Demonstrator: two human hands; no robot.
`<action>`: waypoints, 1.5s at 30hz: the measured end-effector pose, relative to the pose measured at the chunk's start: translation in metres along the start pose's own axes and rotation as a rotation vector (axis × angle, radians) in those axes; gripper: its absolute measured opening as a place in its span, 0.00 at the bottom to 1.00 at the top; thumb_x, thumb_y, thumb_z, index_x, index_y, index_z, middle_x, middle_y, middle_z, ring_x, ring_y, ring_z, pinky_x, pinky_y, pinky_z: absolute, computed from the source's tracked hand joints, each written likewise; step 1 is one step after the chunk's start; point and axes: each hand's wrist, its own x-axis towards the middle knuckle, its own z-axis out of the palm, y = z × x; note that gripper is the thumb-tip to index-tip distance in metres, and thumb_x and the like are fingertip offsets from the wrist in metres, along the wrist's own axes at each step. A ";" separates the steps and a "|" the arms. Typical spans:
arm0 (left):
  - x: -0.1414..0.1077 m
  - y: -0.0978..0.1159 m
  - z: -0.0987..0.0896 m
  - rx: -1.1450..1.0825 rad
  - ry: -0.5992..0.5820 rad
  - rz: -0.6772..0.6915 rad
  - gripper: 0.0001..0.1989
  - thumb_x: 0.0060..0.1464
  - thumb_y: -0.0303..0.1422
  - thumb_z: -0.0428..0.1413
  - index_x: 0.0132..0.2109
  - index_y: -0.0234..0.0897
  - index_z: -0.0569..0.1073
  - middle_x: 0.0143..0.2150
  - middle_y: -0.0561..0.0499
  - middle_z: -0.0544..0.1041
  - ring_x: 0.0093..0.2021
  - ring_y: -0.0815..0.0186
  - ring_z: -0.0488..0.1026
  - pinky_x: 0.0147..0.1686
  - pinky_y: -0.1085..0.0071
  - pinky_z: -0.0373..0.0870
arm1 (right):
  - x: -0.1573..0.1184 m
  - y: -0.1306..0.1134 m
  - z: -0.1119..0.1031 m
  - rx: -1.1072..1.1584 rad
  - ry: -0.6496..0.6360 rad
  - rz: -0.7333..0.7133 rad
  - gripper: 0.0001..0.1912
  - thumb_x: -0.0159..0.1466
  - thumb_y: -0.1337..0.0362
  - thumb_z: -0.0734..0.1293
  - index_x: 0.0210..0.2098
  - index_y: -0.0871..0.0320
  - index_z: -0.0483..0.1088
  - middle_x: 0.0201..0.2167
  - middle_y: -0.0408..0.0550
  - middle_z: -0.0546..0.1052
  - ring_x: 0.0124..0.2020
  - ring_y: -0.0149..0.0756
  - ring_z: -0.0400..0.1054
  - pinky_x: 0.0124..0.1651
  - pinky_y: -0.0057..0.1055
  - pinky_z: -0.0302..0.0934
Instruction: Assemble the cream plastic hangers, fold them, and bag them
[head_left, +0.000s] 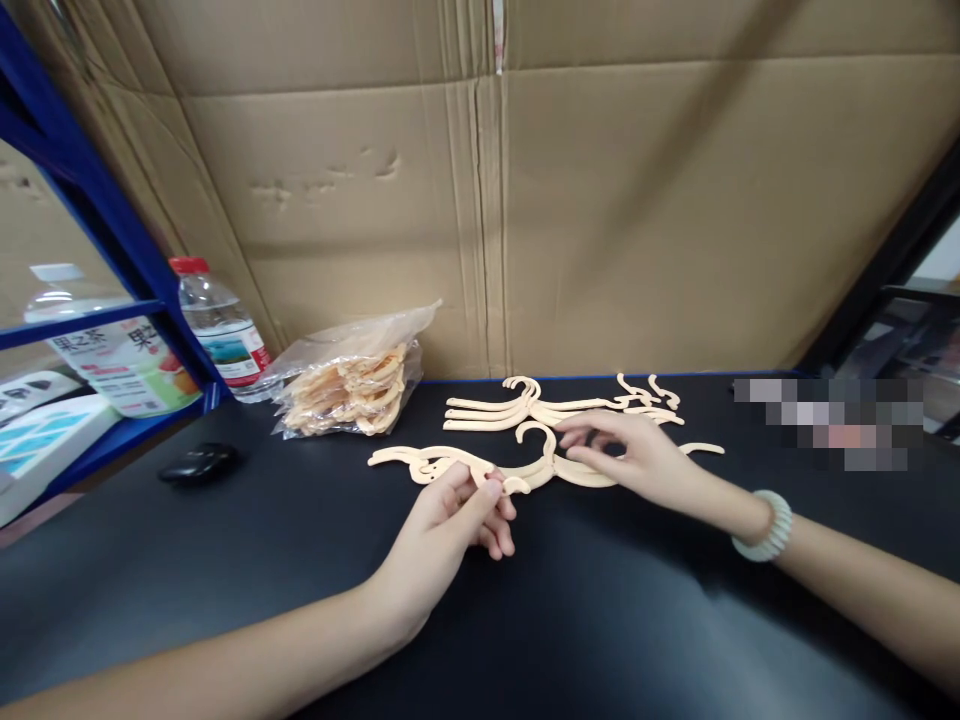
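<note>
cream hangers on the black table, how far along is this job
Looks done: the grouped cream hangers at the back have hooks and arms together.

In hand: the left hand holds a curved piece near the front hanger; the right hand is by that hanger's other side.

Probably left: the loose pieces at back right, perhaps those in the clear bag. Whether the front hanger is finished, I can't tell.

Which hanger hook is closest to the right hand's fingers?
The single hook of the front hanger, just left of the right hand's fingers; the overlapping hooks of the back hangers sit farther off, toward the cardboard.
</note>
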 end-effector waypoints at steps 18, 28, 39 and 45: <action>-0.006 0.005 -0.003 0.046 0.030 0.021 0.14 0.54 0.41 0.61 0.34 0.35 0.70 0.28 0.55 0.69 0.26 0.71 0.67 0.26 0.75 0.64 | 0.016 0.060 -0.031 -0.533 0.024 -0.106 0.04 0.64 0.66 0.64 0.32 0.57 0.66 0.33 0.48 0.72 0.36 0.38 0.65 0.39 0.34 0.61; -0.005 0.023 -0.022 0.045 0.144 0.111 0.11 0.52 0.38 0.63 0.35 0.36 0.73 0.30 0.54 0.70 0.28 0.72 0.64 0.28 0.77 0.63 | -0.004 0.027 -0.055 -0.276 0.199 0.026 0.13 0.66 0.55 0.61 0.43 0.56 0.69 0.34 0.48 0.77 0.33 0.37 0.72 0.36 0.32 0.66; -0.001 0.029 -0.035 -0.140 0.071 0.113 0.05 0.57 0.33 0.59 0.35 0.38 0.71 0.36 0.53 0.69 0.34 0.71 0.65 0.36 0.76 0.66 | -0.028 0.011 -0.048 -0.313 0.180 -0.016 0.08 0.66 0.59 0.62 0.40 0.54 0.70 0.35 0.47 0.78 0.34 0.36 0.73 0.33 0.29 0.68; -0.003 0.034 -0.031 -0.206 -0.020 0.068 0.04 0.57 0.30 0.59 0.35 0.37 0.71 0.41 0.50 0.73 0.36 0.67 0.71 0.38 0.70 0.71 | -0.030 0.011 -0.049 -0.361 0.223 -0.103 0.07 0.65 0.61 0.64 0.41 0.53 0.70 0.37 0.46 0.78 0.36 0.36 0.74 0.38 0.29 0.68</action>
